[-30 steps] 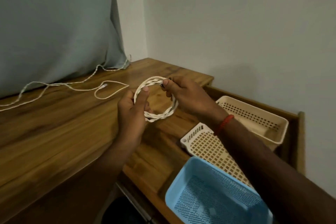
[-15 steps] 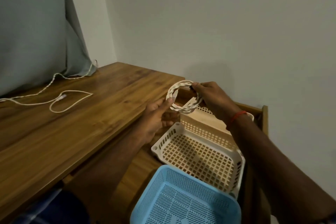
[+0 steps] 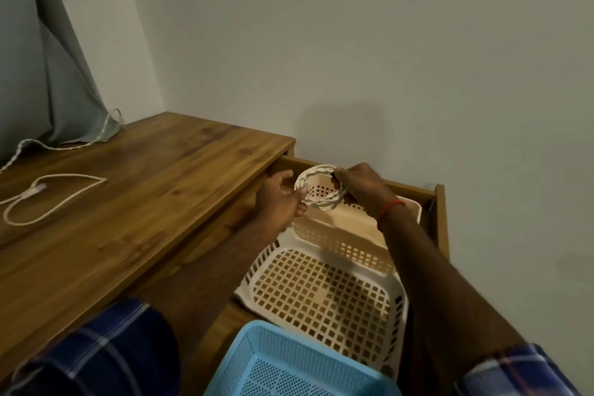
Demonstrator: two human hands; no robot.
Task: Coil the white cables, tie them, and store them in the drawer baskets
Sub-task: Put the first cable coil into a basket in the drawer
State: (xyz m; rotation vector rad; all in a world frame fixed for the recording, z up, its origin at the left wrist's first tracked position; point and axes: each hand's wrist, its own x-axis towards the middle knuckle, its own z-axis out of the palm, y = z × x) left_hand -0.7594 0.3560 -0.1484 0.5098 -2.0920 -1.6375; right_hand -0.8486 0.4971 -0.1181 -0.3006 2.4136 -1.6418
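Observation:
A coiled white cable [image 3: 321,204] hangs above the far beige basket [image 3: 360,222] in the open wooden drawer [image 3: 440,212]. My right hand [image 3: 363,186] pinches the coil at its upper right rim. My left hand [image 3: 281,199] holds the coil's left side between thumb and fingers. In front of the beige basket sits a white lattice basket [image 3: 324,292], then a blue mesh basket [image 3: 289,366] nearest to me. A second white cable [image 3: 54,199] lies loose and uncoiled on the wooden desk top [image 3: 144,202] at the left.
A grey curtain [image 3: 48,74] hangs at the back left, with the loose cable running under it. The wall stands close behind the drawer. A red thread circles my right wrist. My checked sleeves show at the bottom edge.
Both hands carried the coiled cable from over the desk top to the right, to above the far beige basket. The camera turned right and the drawer baskets came fully into view.

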